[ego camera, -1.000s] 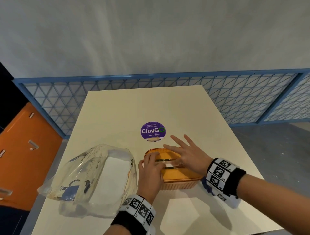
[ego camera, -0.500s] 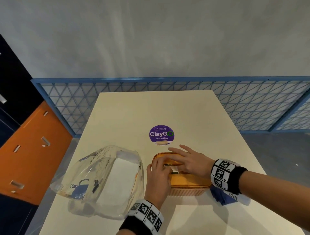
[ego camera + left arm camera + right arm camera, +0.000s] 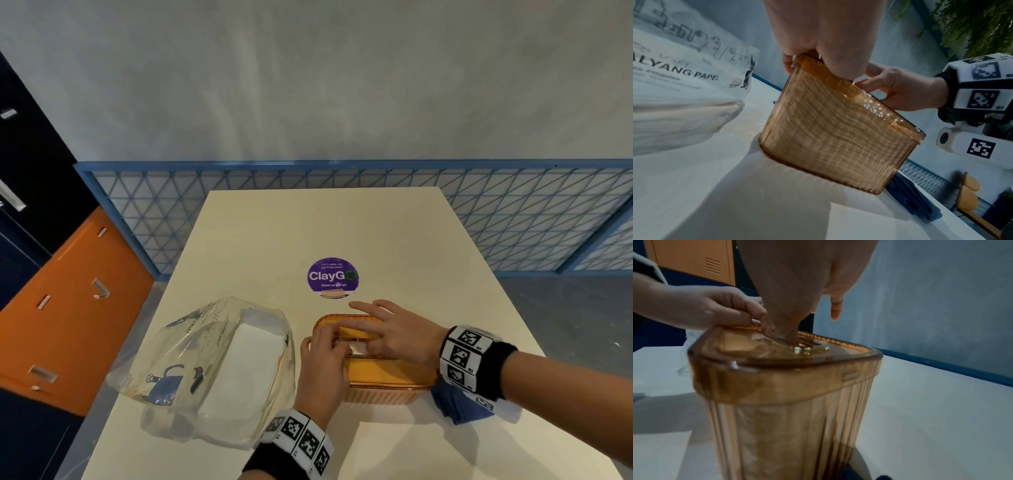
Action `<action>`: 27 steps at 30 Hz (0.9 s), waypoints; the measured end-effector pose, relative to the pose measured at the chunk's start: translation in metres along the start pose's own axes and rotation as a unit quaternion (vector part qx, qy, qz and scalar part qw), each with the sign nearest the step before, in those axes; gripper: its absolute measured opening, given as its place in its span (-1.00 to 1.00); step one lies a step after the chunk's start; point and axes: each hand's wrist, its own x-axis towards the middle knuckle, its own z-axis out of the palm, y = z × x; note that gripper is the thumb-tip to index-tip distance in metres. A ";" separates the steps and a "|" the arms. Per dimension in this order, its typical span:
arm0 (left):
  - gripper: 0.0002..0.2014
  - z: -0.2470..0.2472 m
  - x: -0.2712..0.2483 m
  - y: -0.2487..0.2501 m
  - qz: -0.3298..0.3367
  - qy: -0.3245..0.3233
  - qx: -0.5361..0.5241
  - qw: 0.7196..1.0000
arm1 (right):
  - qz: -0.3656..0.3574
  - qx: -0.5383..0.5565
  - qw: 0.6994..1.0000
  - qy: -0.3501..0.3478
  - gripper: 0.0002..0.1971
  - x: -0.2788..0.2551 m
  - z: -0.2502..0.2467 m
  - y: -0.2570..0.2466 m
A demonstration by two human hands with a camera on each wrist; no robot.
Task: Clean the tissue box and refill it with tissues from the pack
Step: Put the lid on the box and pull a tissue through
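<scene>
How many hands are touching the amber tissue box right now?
2. The left hand grips the tissue box at its left end; the right hand lies across the lid, fingers at the slot. Fingertip contact is partly hidden.

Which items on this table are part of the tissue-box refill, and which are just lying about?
Part of the job:
- amber tissue box, with the left hand and right hand at its lid slot
- opened tissue pack, white tissues visible inside
- blue cloth, partly hidden behind the box, probably for the cleaning

Just there:
- purple ClayGo sticker on the table
</scene>
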 end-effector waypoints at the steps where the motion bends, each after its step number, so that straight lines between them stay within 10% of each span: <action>1: -0.81 -0.001 0.000 0.000 0.000 0.001 -0.004 1.000 | -0.005 0.004 1.000 0.005 -0.69 0.000 0.003 0.000; 27: -0.80 -0.005 -0.004 0.008 -0.004 -0.002 0.013 1.000 | -0.091 0.034 0.995 0.022 -0.73 -0.002 -0.005 -0.004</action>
